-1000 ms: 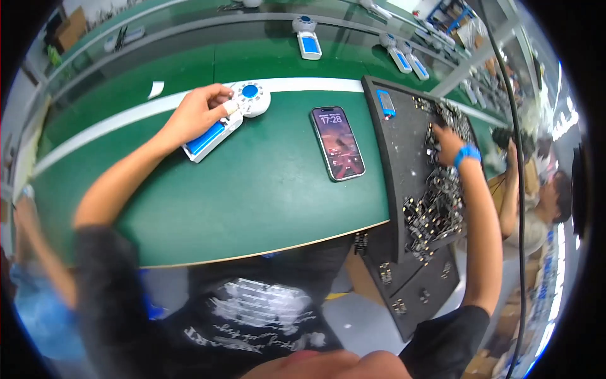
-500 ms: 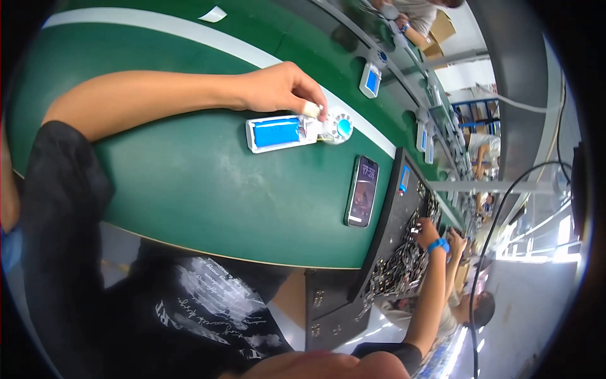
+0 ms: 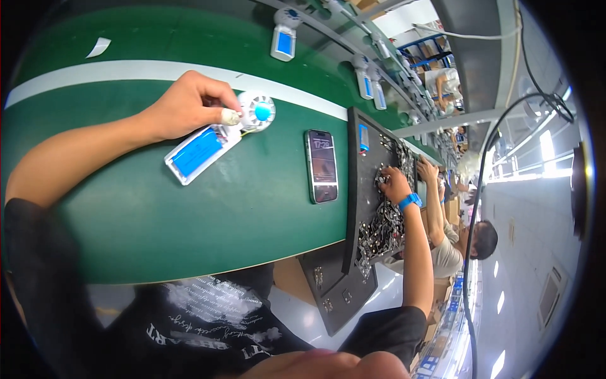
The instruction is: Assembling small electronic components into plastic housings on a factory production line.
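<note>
A white handheld fan (image 3: 249,117) lies slanted on the green table, its handle opened to show a blue battery pack (image 3: 197,151). My left hand (image 3: 189,106) is closed on the fan's neck between thumb and finger, just below the round head; the thumb tip has a whitish wrap. With a blue band at its wrist, my right hand (image 3: 398,184) reaches into a black tray (image 3: 363,202) at the right. Its fingers are bent together over a heap of small dark and metallic parts (image 3: 385,230). What they pinch is too small to make out.
A phone (image 3: 322,165) lies between the fan and the tray. A small blue battery (image 3: 363,138) sits in the tray's far corner. More fans (image 3: 284,43) lie along the far green strip. Beyond the tray, another person's hands (image 3: 428,170) are at work. A black cable (image 3: 472,252) hangs at right.
The view has swung right. On the table the fan has turned, its handle end now angled toward me. My right hand has gone further into the parts heap.
</note>
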The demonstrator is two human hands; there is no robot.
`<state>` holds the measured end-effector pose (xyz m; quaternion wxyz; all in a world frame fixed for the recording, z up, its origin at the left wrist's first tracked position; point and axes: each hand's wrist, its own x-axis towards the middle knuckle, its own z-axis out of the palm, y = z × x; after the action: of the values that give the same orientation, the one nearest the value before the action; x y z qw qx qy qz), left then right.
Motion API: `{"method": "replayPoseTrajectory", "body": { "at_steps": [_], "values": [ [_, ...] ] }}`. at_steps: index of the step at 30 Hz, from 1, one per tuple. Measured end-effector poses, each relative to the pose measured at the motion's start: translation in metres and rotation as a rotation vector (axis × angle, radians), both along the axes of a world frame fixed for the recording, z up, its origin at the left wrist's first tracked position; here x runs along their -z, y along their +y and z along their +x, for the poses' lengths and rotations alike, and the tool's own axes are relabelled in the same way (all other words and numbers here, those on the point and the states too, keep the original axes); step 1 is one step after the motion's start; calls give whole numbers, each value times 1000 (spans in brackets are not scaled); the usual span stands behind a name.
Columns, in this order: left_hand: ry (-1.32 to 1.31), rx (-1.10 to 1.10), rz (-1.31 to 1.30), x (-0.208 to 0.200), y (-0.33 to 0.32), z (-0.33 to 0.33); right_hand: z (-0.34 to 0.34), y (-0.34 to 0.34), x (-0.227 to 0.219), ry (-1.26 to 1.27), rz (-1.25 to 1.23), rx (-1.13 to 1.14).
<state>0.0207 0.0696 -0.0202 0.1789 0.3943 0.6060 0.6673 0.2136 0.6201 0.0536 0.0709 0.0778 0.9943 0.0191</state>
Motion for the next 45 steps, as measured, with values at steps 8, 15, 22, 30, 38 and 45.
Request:
{"method": "replayPoseTrajectory", "body": {
  "at_steps": [8, 15, 22, 30, 38, 45],
  "values": [
    [46, -90, 10, -1, 4, 9, -5, -42, -12, 230, 97, -13],
    [-6, -245, -30, 2, 7, 20, -32, -223, -21, 489, -216, -398],
    [230, -336, 40, -2, 0, 20, -49, -310, -12, 99, -108, -785],
    [245, -211, 110, 6, -10, 18, -57, -314, 12, 5, -78, -972],
    [361, -309, 73, 4, -13, 17, -54, -359, 43, 279, -1357, -193],
    [488, -409, -9, 0, -14, 15, -70, -392, 68, 471, -1208, -310]
  ]
}}
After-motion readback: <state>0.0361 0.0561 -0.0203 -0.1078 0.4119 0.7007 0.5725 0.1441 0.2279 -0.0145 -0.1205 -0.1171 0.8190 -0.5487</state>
